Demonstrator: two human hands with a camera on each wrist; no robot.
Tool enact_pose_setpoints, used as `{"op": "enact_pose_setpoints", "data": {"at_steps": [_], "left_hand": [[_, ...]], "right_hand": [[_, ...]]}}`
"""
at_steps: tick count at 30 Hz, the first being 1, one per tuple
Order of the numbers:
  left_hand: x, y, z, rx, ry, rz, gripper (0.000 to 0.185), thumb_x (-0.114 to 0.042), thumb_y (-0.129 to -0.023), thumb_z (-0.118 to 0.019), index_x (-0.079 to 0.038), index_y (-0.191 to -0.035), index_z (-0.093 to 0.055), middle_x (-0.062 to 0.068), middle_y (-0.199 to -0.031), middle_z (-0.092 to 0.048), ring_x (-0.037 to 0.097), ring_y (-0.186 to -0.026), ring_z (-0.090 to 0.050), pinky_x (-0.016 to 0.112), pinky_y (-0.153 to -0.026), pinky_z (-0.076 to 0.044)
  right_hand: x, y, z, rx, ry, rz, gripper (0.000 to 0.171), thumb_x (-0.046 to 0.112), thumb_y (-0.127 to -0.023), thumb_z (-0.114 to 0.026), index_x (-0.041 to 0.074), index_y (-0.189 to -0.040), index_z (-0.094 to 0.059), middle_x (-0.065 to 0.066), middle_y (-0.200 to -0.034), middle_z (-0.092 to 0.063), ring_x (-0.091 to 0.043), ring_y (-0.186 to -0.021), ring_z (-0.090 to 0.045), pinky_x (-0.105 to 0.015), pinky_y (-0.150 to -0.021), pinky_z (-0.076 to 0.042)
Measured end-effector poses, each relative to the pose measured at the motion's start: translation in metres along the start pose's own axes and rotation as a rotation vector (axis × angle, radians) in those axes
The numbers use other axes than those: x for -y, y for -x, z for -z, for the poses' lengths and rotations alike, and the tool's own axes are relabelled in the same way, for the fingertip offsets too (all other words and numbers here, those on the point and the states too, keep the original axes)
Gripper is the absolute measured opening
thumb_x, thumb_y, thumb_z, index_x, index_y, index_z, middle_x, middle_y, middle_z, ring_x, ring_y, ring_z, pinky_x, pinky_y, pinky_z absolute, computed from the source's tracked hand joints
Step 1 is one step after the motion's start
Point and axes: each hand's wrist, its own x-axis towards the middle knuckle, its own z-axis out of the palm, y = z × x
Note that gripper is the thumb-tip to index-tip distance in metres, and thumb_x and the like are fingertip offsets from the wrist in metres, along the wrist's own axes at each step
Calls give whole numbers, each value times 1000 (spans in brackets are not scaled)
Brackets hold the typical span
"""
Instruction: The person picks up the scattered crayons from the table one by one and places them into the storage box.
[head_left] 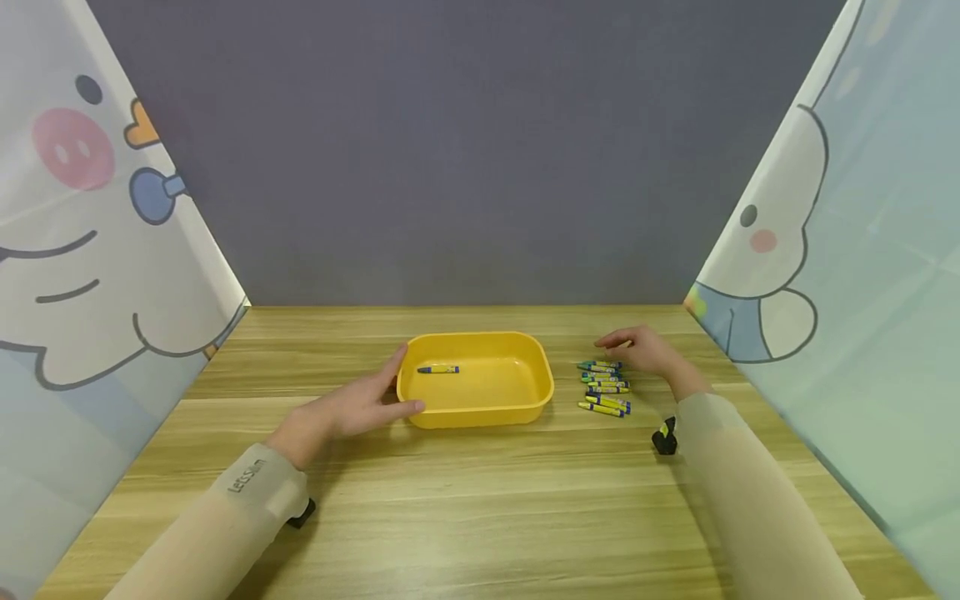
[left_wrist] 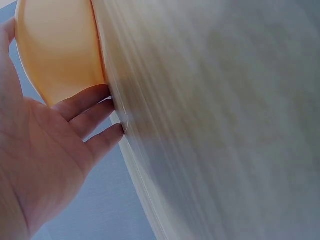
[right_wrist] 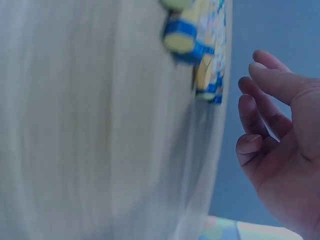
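Starting at our left, we rest our left hand [head_left: 352,408] flat on the wooden table [head_left: 480,508], with the fingers straight and the thumb spread so that the near-left corner of the yellow tray [head_left: 525,400] sits in the fork between them. The left wrist view shows those fingers [left_wrist: 90,107] lying relaxed along the tray's [left_wrist: 60,45] orange-yellow wall, touching it but not curled round it; we judge the hand is there to brace the tray so it does not slide. Inside the tray, toward its far-left part, one blue crayon [head_left: 438,369] lies on its side, parallel to the long wall and clear of the rim.

Moving right, past the tray's far end, a loose pile of crayons [head_left: 604,386] in blue and yellow wrappers lies on the bare wood, just beside the tray but not touching it, roughly side by side. Our right hand [head_left: 641,348] hovers over the far end of that pile, palm down. In the right wrist view the fingers [right_wrist: 265,105] are loosely bent and spread, with nothing between them, and the nearest crayons [right_wrist: 197,45] sit just off the fingertips, so the hand is empty and close to the pile. A small black and yellow object [head_left: 664,437] sits by our right sleeve; we cannot tell what it is
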Motion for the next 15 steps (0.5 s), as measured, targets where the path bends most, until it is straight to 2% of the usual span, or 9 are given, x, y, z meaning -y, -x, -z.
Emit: {"op": "enact_pose_setpoints", "data": {"at_steps": [3,6,15], "left_hand": [[-1,1,0,2,5,7,118,-76,-102,-60,-20,-177,12,18,-173,-45,36,-156,-49,62,-130,-36],[-2,2,-1,4,11,11,119,-77,-101,-60,-21,-177,13,17,-172,-46,35,-156,-49,62,-130,-36],[-2,1,-1,0,15,5,118,-77,-101,-61,-28,-176,15,13,-169,-51,33,-153,-53,61,-129,-37]], "right_hand": [[-8,2,1,19,16,-12,29,8,-110,-63,3,-134,-78,-25,-143,-71,-51,-135,-63,-67,-113,-50],[-14,2,1,47,43,-4,28,6,-109,-63,4,-132,-79,-24,-142,-72,-53,-139,-60,-68,-117,-46],[-24,2,3,90,82,25,29,4,-107,-64,2,-132,-79,-25,-139,-74,-55,-141,-58,-69,-119,-44]]}}
